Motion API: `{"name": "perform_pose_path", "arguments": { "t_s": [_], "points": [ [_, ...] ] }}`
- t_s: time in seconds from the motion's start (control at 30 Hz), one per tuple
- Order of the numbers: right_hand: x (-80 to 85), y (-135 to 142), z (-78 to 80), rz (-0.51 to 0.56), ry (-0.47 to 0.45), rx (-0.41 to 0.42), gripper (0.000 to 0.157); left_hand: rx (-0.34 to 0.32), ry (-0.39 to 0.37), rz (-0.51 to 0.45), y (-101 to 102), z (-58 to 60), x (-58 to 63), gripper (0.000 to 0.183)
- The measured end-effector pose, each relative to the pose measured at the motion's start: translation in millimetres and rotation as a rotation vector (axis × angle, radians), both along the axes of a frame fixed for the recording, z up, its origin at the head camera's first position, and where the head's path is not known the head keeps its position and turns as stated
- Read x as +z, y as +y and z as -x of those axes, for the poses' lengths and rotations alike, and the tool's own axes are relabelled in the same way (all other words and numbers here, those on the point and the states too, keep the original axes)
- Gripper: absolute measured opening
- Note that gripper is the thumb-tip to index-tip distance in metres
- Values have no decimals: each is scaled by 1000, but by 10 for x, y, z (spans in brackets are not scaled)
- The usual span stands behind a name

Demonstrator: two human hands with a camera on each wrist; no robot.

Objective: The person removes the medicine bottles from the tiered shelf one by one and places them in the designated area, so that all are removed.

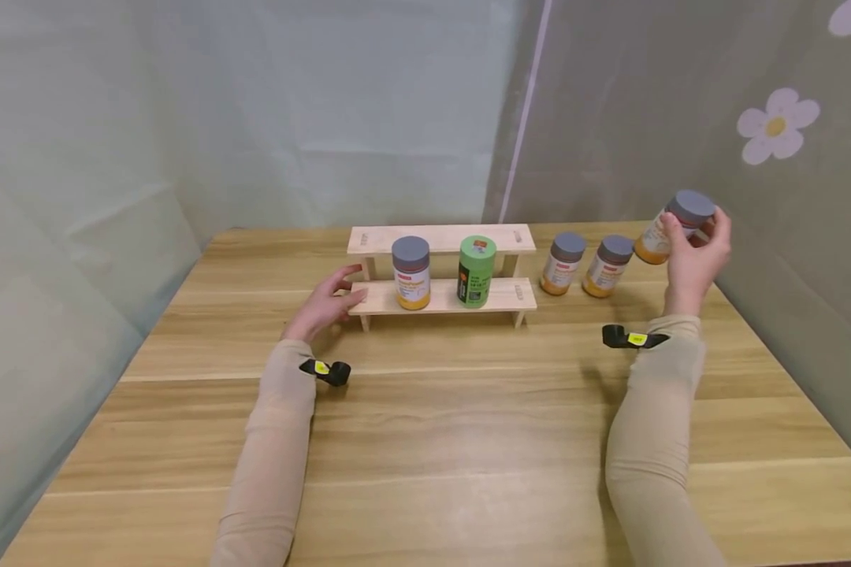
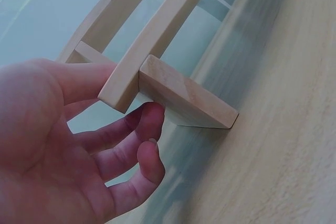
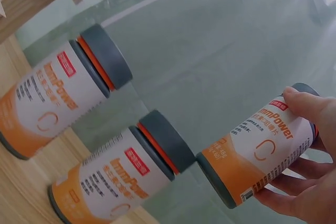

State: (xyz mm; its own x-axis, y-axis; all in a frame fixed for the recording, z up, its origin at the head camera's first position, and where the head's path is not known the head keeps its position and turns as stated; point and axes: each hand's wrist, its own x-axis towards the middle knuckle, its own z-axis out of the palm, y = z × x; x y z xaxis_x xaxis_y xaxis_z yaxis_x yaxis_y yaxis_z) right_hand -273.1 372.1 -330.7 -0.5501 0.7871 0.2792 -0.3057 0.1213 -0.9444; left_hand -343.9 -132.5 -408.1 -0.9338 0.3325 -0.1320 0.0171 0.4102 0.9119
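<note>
My left hand [image 1: 324, 305] is at the left end of a two-tier wooden shelf [image 1: 443, 239]. In the left wrist view, one digit of this hand reaches the board's end [image 2: 118, 90] and curled fingers lie beside the leg [image 2: 189, 95]. My right hand [image 1: 700, 256] grips a supplement bottle [image 3: 257, 142] with a grey lid, held tilted above the table at far right. On the lower tier stand a matching grey-lidded bottle [image 1: 411, 273] and a green canister [image 1: 477, 272]. The held bottle's lid is partly hidden by my fingers in the right wrist view.
Two more grey-lidded bottles [image 1: 563, 264] [image 3: 126, 174] stand side by side on the wooden table [image 1: 454, 441], right of the shelf. The held bottle's base is close to the nearer one's lid. Hanging cloth [image 1: 369, 102] rises behind the table.
</note>
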Motion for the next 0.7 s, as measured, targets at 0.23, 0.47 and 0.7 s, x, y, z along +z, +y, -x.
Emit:
{"name": "perform_pose_path", "arguments": {
  "t_s": [0.23, 0.47, 0.7],
  "points": [
    [-96, 84, -37, 16, -48, -14, 49, -11, 12, 6, -2, 13, -14, 63],
    [-254, 164, -14, 31, -116, -33, 51, -21, -20, 8, 25, -115, 185, 62],
    [-373, 239, -3, -18, -328, -22, 57, -24, 23, 4, -5, -15, 27, 63]
  ]
}}
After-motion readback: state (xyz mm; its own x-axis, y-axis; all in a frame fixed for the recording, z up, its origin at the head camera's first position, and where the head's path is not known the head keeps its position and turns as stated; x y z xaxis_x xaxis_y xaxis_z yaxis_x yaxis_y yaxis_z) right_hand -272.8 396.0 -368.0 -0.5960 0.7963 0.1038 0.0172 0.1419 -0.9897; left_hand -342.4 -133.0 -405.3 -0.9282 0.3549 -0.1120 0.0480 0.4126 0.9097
